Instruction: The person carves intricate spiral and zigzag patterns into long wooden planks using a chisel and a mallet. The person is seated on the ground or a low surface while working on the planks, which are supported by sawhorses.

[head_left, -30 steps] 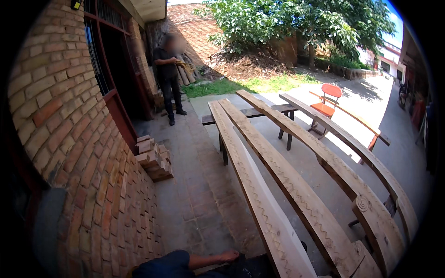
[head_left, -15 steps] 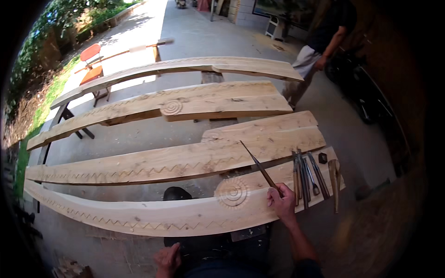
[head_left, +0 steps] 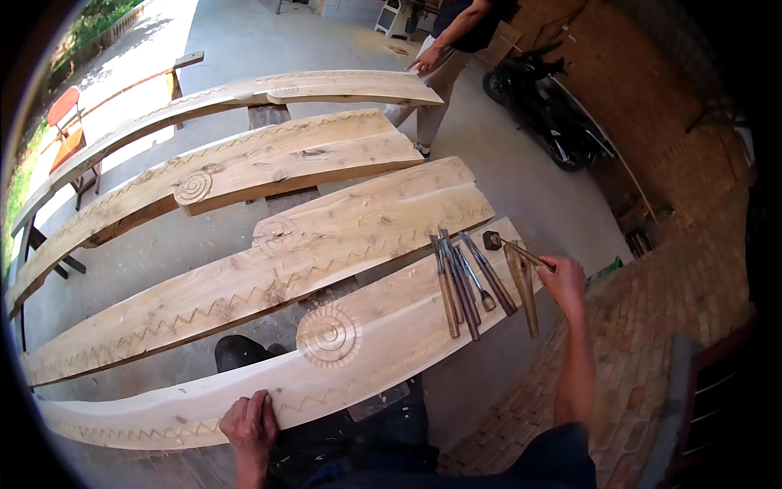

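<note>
My right hand (head_left: 564, 281) grips a slender chisel-like tool (head_left: 533, 257) with a brown handle. The tool's far end lies at a small black block-like object (head_left: 492, 240), which may be a pot; whether it touches is hard to tell. Several carving chisels (head_left: 461, 281) lie in a row on the nearest plank (head_left: 391, 318), beside a wooden mallet-like piece (head_left: 521, 289). My left hand (head_left: 251, 420), fingers curled closed, rests against that plank's near edge. A carved spiral rosette (head_left: 330, 335) and a zigzag line decorate its pale wood.
Three more long carved planks lie beyond: one (head_left: 366, 228), another (head_left: 301, 159) and the farthest (head_left: 350, 85). A person (head_left: 444, 57) stands behind them. A black motorcycle (head_left: 546, 110) is parked back right. An orange folding chair (head_left: 67, 130) stands far left.
My right hand has carried the tool from over the rosette plank rightward to the black object. My left hand has come up to the plank's edge. The view has swung right.
</note>
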### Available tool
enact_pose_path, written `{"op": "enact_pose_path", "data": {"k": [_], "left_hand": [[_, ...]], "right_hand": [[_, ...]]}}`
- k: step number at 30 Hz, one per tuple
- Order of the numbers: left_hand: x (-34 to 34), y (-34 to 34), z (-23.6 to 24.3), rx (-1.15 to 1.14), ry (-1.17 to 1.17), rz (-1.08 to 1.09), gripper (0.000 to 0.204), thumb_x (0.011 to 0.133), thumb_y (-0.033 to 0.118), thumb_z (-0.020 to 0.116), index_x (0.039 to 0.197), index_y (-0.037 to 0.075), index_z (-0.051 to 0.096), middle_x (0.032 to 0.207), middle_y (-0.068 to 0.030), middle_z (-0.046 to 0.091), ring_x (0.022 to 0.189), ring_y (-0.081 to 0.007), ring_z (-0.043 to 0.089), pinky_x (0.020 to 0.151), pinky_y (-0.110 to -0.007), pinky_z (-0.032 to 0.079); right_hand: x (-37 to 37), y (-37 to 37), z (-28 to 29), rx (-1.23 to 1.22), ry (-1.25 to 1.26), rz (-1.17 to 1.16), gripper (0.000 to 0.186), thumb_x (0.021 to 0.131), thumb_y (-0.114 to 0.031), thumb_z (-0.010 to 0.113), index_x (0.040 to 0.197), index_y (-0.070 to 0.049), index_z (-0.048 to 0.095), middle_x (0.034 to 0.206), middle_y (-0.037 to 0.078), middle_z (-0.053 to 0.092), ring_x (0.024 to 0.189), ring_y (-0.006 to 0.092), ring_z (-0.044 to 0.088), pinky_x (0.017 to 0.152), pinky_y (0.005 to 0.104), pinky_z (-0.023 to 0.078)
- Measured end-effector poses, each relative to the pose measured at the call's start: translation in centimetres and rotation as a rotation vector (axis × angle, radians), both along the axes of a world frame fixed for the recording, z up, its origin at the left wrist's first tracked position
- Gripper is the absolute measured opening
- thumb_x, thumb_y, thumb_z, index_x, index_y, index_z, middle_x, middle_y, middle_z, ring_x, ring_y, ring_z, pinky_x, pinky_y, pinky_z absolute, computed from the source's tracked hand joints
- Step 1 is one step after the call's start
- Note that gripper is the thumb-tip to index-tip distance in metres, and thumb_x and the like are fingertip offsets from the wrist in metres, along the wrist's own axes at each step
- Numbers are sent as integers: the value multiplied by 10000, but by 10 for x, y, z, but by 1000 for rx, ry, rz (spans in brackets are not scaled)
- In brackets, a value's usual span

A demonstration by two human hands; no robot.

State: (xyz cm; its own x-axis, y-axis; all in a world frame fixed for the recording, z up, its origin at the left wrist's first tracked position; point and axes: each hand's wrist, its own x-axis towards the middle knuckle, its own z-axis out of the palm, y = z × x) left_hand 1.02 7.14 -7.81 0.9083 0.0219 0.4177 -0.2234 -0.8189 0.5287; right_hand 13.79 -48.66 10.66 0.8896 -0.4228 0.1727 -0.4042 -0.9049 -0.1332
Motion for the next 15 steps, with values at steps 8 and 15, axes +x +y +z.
{"op": "enact_pose_path", "data": {"k": [8, 15], "left_hand": [[0, -7, -4, 41, -4, -1, 165, 831, 16, 780, 987, 52, 740, 659, -92, 565, 557, -274, 581, 509, -411, 441], [11, -16, -1, 61, -23, 20, 174, 818, 18, 794, 981, 53, 744, 651, -77, 566, 548, -255, 581, 499, -395, 441]], "right_hand": [[18, -21, 1, -175, 132, 44, 283, 855, -199, 799, 1122, -105, 814, 953, 179, 772, 971, 371, 724, 901, 456, 548], [73, -46, 13, -300, 280, 102, 211, 862, -227, 799, 1043, -124, 832, 873, 161, 755, 925, 353, 712, 896, 447, 544]]}}
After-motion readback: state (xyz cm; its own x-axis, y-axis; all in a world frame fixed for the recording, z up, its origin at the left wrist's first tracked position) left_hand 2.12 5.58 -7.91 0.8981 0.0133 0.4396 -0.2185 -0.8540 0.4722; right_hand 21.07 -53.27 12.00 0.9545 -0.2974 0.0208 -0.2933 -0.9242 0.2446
